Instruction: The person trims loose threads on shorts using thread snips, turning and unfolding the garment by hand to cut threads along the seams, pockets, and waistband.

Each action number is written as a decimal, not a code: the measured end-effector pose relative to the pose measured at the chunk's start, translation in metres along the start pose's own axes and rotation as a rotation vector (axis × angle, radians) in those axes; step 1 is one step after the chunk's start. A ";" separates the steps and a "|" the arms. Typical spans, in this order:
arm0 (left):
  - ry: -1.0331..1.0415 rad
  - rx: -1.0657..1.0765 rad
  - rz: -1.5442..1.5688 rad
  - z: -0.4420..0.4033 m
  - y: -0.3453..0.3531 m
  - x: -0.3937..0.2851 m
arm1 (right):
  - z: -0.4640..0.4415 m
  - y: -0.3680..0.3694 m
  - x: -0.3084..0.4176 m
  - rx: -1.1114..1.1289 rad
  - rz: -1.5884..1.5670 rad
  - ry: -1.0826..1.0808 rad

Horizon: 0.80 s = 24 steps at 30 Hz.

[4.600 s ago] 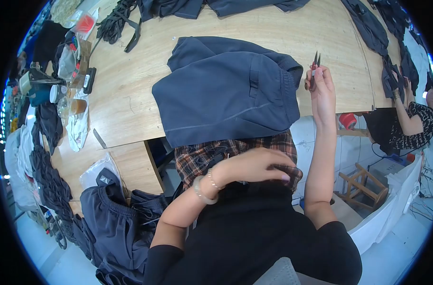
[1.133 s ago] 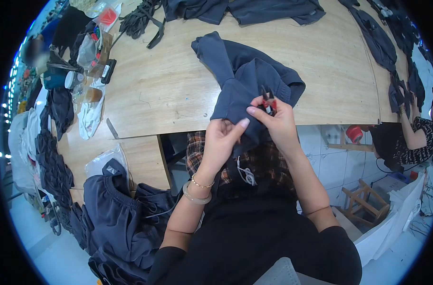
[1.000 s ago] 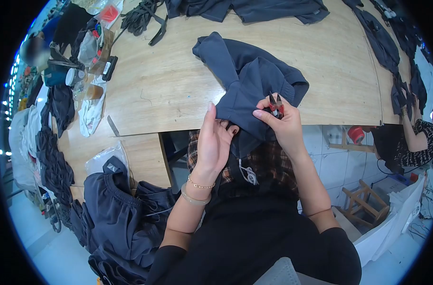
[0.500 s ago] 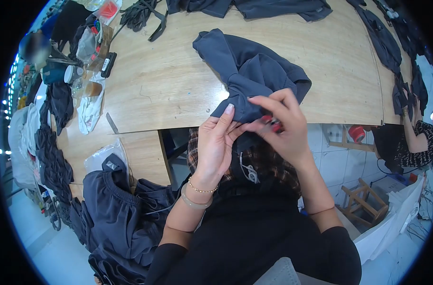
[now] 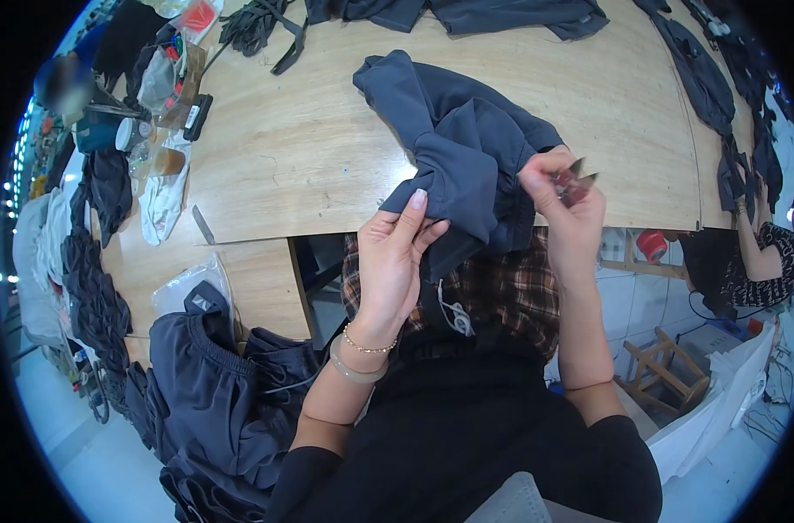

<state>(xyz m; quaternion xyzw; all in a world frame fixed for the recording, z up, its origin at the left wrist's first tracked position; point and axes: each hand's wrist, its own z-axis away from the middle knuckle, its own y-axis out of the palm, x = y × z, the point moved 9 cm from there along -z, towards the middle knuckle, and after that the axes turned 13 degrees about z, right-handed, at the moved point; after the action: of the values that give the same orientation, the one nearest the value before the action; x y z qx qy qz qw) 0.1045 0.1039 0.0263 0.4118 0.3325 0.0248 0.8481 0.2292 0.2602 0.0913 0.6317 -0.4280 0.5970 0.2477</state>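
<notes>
A dark grey-blue garment (image 5: 454, 166) lies bunched over the front edge of the wooden table, its lower part hanging toward my lap. My left hand (image 5: 401, 248) pinches a corner of the cloth between thumb and fingers. To the right of the garment, my right hand (image 5: 564, 205) is closed on small red-handled snips (image 5: 575, 183), slightly blurred, with the blades pointing up and right. Some of its fingers are hidden behind the thumb and snips. Below the garment, a pale cord (image 5: 455, 318) hangs over the plaid cloth (image 5: 502, 292) on my lap.
More dark garments (image 5: 201, 383) are piled at lower left, and others (image 5: 502, 16) lie along the wooden table's (image 5: 284, 131) far side. Cups and tools stand at left beside a black stapler-like object (image 5: 198, 118). A co-worker (image 5: 759, 261) handles cloth at right, above a wooden stool (image 5: 667, 370).
My right hand, with the snips, has moved right and slightly up, away from my left hand. The garment's right side has shifted and hangs lower. My left hand still pinches the cloth.
</notes>
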 end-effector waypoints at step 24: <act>0.010 0.080 0.058 0.000 0.010 -0.002 | 0.030 0.017 -0.011 0.257 -0.107 0.406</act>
<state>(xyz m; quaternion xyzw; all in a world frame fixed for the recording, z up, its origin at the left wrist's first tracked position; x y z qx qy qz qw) 0.1054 0.1107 0.0344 0.4549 0.3254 0.0380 0.8281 0.2326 0.2295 0.0727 0.5469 -0.2560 0.7473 0.2774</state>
